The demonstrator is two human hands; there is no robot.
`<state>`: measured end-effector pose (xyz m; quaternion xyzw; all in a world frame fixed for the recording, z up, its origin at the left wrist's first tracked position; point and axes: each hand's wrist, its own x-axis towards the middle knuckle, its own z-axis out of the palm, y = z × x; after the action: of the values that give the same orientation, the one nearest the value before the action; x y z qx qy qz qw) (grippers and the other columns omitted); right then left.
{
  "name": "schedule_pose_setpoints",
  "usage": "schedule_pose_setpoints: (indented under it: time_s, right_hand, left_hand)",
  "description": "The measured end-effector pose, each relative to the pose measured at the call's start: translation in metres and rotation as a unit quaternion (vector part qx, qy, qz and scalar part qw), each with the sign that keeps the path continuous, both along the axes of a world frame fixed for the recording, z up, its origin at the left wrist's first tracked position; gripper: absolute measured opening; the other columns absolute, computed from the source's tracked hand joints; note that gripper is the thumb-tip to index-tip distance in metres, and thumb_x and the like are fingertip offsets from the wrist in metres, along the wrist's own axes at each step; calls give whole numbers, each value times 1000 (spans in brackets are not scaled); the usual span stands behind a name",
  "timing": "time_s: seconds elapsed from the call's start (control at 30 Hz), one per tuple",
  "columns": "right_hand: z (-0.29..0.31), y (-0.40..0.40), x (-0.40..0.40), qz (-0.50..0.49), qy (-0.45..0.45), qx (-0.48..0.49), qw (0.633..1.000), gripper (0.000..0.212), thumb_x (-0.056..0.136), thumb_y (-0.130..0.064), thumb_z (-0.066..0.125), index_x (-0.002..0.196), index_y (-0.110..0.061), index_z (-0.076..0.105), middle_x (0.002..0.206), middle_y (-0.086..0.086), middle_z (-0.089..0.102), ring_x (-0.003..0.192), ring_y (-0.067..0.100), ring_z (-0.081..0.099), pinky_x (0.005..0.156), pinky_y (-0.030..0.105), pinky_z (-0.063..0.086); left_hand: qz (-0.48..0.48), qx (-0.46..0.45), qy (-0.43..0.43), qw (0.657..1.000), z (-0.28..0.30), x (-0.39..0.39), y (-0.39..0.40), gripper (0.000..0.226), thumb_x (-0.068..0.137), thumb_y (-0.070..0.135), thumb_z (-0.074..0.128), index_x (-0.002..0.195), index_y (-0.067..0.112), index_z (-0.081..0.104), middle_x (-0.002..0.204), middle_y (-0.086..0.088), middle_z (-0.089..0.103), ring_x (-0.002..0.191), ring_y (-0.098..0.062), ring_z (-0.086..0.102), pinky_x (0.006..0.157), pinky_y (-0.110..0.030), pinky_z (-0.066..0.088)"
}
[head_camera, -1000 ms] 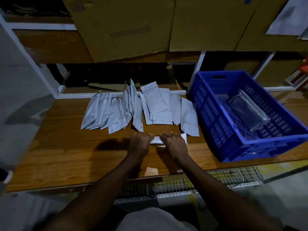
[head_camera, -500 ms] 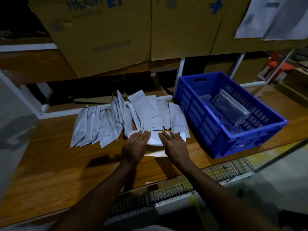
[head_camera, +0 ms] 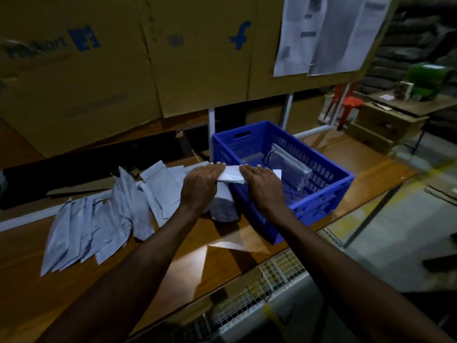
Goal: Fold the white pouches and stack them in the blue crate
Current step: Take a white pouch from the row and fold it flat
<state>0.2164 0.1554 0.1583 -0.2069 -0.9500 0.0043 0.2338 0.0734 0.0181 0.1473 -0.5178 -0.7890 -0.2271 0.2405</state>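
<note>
Cardboard boxes [head_camera: 103, 70] fill the upper left of the frame; printed sheets [head_camera: 321, 33] hang at upper right. Wooden worktop [head_camera: 61, 280] runs across the lower half. Blue crate [head_camera: 321, 209] sits centre-right on it; a dark-looking stack of pouches [head_camera: 286, 164] leans inside against its far-right wall. Unfolded white pouches [head_camera: 99, 219] lie fanned out at centre-left, overlapping.

Folded pouch [head_camera: 230, 176] is held in the air at frame centre, over the crate's near-left rim. Left hand [head_camera: 201, 184] grips its left end, right hand [head_camera: 262, 186] its right end; fingers of both curl over the top edge. Thumbs not visible.

Judgement: thin, light, limp film, probably slick. The fold looks liable to spring open if released early, so hold both ends across the fold and keep it flat until it rests on the stack.
</note>
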Motion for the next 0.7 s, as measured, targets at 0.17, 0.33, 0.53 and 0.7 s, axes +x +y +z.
schedule_pose_setpoints:
  time_s: [0.17,0.33,0.53,0.7]
  right_hand:
    - [21,63,30,-39,-18,-8,999,46,84,-10,57,129,-17,62,116,10,70,99,36,65,70,41,49]
    - [23,109,49,-80,-66,-70,992,24,87,-12,56,108,-20,64,90,9,68,87,34,63,57,34,33]
    - [10,149,53,-89,-88,-181,975,6,91,-8,55,96,-11,57,89,14,62,88,36,60,63,38,37]
    - [-12,184,36,-108,-97,-253,957,24,85,-7,57,106,-15,65,100,15,67,98,37,62,69,38,43]
  left_hand:
    - [-77,-22,-16,997,30,6,83,48,68,-3,74,113,13,75,107,-9,75,96,-30,71,83,-42,58]
    - [-103,-131,-46,985,35,3,154,36,74,1,66,103,20,73,102,-5,73,97,-30,67,76,-44,55]
    - [-114,-247,-61,960,24,-7,211,27,79,3,63,94,26,68,98,1,65,91,-25,63,71,-41,52]
    - [-125,-285,-86,946,7,-23,258,24,83,6,64,96,26,69,99,9,51,89,-16,53,71,-35,42]
